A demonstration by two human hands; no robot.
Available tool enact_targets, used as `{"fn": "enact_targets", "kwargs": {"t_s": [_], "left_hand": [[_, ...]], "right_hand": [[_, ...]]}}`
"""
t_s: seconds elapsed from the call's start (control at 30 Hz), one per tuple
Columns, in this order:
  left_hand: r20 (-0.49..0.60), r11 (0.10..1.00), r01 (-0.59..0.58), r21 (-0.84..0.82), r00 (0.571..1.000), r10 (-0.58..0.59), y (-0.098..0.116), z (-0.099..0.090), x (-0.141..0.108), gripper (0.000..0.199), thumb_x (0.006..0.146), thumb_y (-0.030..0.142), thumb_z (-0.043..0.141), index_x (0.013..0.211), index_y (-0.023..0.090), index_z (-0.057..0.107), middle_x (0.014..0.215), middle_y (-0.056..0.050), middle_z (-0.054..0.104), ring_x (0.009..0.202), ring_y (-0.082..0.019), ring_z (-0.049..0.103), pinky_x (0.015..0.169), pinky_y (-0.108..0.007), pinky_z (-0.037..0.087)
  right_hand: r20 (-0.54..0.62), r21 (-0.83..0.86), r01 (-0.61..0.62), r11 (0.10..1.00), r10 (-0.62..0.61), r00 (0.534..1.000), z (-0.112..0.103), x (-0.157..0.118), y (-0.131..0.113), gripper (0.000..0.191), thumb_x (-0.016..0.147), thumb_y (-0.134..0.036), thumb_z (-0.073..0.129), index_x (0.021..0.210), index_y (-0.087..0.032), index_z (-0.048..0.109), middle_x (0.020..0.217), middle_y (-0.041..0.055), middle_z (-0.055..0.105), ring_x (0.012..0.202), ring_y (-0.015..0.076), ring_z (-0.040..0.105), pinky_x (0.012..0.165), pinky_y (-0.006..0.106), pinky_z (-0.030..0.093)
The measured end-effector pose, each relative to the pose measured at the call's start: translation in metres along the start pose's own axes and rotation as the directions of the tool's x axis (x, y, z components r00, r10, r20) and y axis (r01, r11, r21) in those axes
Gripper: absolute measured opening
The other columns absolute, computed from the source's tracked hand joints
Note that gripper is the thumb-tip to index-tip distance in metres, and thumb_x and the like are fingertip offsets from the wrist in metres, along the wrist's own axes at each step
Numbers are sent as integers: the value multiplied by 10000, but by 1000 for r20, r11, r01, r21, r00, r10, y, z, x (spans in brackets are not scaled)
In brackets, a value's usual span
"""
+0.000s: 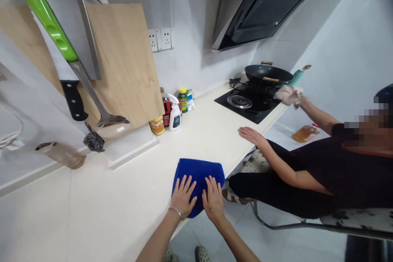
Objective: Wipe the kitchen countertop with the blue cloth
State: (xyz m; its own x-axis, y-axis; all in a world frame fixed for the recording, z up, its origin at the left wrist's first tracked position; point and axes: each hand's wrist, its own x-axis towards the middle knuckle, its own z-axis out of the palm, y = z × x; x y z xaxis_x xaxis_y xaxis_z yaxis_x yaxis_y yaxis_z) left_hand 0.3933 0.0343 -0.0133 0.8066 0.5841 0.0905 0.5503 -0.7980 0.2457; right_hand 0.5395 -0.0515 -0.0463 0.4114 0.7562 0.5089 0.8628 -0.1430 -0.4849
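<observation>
A folded blue cloth [199,168] lies flat at the front edge of the white countertop [129,200], its near corner reaching the edge. My left hand [183,197] rests on the cloth's left part, fingers spread, a bracelet at the wrist. On the right part lies my right hand [213,199], fingers stretched out and the thumb apart. Both palms face down, and neither hand grips the fabric. Behind the cloth stands a white spray bottle [175,115], out of reach of my fingers.
At right a seated person [307,163] rests one hand on the counter and holds a pale cloth [288,95] by the black cooktop [242,102], which bears a wok [268,74]. A cleaver, a green-handled ladle [49,24] and a cutting board [129,61] hang at left.
</observation>
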Motion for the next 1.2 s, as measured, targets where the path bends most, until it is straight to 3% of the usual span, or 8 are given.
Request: {"fn": "enact_targets", "kwargs": {"t_s": [0.17,0.3,0.4,0.5,0.73,0.97,1.2], "left_hand": [[-112,992,52,118,993,-39,17,21,-53,766,903,424,490,1568,263,145,1657,-103,169,1515,-361,160,1195,-611,250],[-143,990,68,125,988,-50,33,23,-52,840,853,340,539,1573,225,121,1647,-153,185,1510,-408,132,1185,-673,200],[-119,995,33,97,993,-21,35,20,-33,883,822,290,557,1574,202,104,1641,-184,183,1507,-423,121,1170,-690,213],[-70,998,-44,45,996,47,33,19,-10,866,846,345,543,1573,195,96,1643,-195,165,1505,-425,124,1165,-676,242],[-36,990,-141,-5,989,140,35,31,32,839,885,413,521,1572,239,72,1659,-156,117,1516,-371,137,1188,-593,259],[-65,997,-20,77,998,25,72,51,87,855,880,378,543,1571,244,56,1662,-147,129,1520,-369,122,1188,-604,258],[-52,994,-14,105,998,20,103,70,151,870,880,357,558,1572,241,44,1659,-165,119,1520,-381,105,1192,-616,254]], "right_hand": [[87,-182,73,981,-58,994,21,-6,-1,572,976,-200,331,1537,-151,232,1582,154,298,1489,330,171,1152,667,283],[172,-192,132,973,-99,980,13,-6,12,617,959,-203,326,1559,-172,184,1598,134,270,1486,317,191,1155,640,299],[212,-200,156,967,-113,971,6,5,26,625,939,-191,329,1554,-191,220,1597,111,280,1484,310,201,1159,625,302],[230,-211,157,965,-107,967,1,22,44,630,924,-178,328,1548,-192,243,1589,103,298,1482,300,208,1164,612,302],[236,-202,184,962,-134,963,-7,49,89,611,930,-196,321,1539,-186,270,1578,106,317,1477,293,224,1171,598,291],[211,-170,220,960,-183,960,-13,81,149,613,929,-219,323,1540,-202,277,1553,99,366,1456,288,275,1163,575,310],[199,-145,220,965,-190,961,-27,123,209,608,916,-229,334,1522,-190,318,1541,92,390,1445,275,297,1173,546,294]]}}
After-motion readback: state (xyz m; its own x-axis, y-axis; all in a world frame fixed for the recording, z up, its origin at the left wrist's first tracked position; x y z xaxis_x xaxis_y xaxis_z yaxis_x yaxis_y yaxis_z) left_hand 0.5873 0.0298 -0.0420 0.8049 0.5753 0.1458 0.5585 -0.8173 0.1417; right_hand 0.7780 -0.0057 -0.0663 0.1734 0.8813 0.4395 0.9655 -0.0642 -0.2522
